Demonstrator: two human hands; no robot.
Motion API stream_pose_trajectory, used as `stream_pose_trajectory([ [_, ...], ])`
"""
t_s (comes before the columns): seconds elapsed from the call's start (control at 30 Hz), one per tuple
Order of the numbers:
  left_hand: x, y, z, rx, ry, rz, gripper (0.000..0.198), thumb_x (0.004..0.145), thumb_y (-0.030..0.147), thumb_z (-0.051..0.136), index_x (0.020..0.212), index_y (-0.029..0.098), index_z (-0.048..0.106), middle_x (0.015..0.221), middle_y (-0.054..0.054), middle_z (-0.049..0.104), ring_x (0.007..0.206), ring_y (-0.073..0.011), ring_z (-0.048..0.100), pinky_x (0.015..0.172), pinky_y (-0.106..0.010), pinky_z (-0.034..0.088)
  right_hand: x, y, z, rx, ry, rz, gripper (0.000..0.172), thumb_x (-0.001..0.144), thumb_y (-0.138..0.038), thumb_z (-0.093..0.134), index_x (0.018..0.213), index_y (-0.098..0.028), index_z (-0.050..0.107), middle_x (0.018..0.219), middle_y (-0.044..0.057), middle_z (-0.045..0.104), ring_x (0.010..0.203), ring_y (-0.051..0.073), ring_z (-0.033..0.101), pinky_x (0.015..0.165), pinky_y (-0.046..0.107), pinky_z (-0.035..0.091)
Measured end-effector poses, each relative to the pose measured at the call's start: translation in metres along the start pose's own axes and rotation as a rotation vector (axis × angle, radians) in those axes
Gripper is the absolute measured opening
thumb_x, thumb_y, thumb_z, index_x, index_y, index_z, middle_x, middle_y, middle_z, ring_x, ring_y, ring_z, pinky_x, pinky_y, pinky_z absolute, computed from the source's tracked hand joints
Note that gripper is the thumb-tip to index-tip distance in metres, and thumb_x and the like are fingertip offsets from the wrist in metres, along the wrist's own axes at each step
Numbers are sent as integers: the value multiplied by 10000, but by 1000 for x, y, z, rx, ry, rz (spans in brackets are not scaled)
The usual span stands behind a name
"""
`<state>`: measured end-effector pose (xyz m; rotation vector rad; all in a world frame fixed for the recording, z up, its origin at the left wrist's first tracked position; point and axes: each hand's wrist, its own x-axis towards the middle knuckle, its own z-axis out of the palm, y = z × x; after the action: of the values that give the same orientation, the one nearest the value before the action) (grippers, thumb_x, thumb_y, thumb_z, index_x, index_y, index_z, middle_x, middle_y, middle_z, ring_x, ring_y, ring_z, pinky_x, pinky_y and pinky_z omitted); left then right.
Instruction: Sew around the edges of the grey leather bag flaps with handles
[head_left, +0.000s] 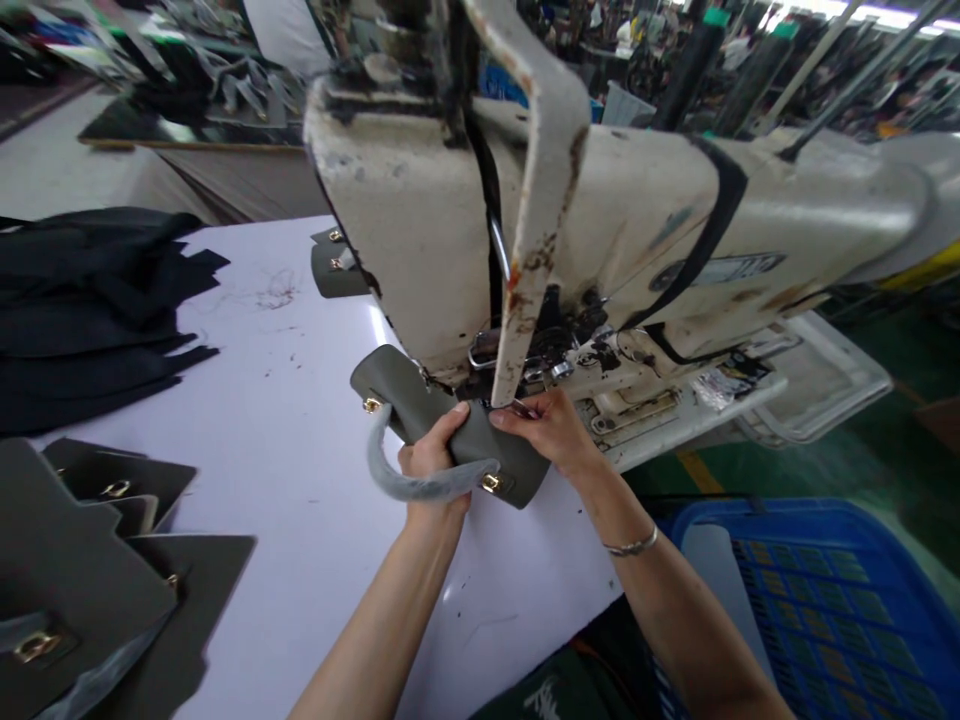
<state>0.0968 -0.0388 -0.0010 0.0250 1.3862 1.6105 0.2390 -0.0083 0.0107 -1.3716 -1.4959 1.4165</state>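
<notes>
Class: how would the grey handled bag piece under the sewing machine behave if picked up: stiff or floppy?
Probably semi-stiff: the bag piece bends smoothly over the left hand without creasing. Its handle droops in an arc, so likely swings.

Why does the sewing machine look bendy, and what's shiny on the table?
Head view: the wide lens bulges the sewing machine; lamp glare whitens the table beside it; the far workshop is soft; the left hand, right hand and grey bag piece are sharp.

Black fabric stack (90, 310), blue crate (862, 600)
</notes>
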Motion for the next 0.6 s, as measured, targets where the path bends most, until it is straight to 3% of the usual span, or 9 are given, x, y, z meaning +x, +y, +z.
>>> stream_pose_trajectory([
  [0.2, -6, -3, 5, -10, 71, 64, 320, 528, 207, 891, 815, 159, 757, 869, -71, 749, 774, -257, 733, 681, -334, 633, 5, 0, -4, 48, 3, 41, 261, 688, -407, 842, 630, -170, 749, 530, -25, 539, 551, 125, 474, 518, 250, 320],
  [0.3, -5, 1, 6, 36, 89, 26, 317, 517, 216, 900, 791, 157, 751, 890, -69, 756, 813, -263, 734, 670, -317, 626, 7, 1, -2, 95, 43, 29, 250, 663, -380, 856, 584, -181, 727, 519, -29, 533, 546, 125, 473, 515, 252, 314],
  [0.53, -3, 10, 7, 74, 53, -2, 305, 527, 191, 888, 795, 180, 743, 947, -63, 779, 914, -320, 746, 682, -348, 641, 10, 3, 2, 153, 94, 22, 228, 625, -336, 874, 554, -188, 717, 487, -39, 522, 529, 120, 464, 494, 244, 290],
  [0.6, -6, 12, 5, 75, -6, -18, 317, 540, 199, 898, 823, 169, 757, 973, -71, 781, 948, -319, 743, 712, -337, 646, 10, 4, 3, 165, 95, 11, 209, 626, -333, 871, 569, -192, 728, 503, -36, 545, 543, 128, 486, 503, 245, 317],
])
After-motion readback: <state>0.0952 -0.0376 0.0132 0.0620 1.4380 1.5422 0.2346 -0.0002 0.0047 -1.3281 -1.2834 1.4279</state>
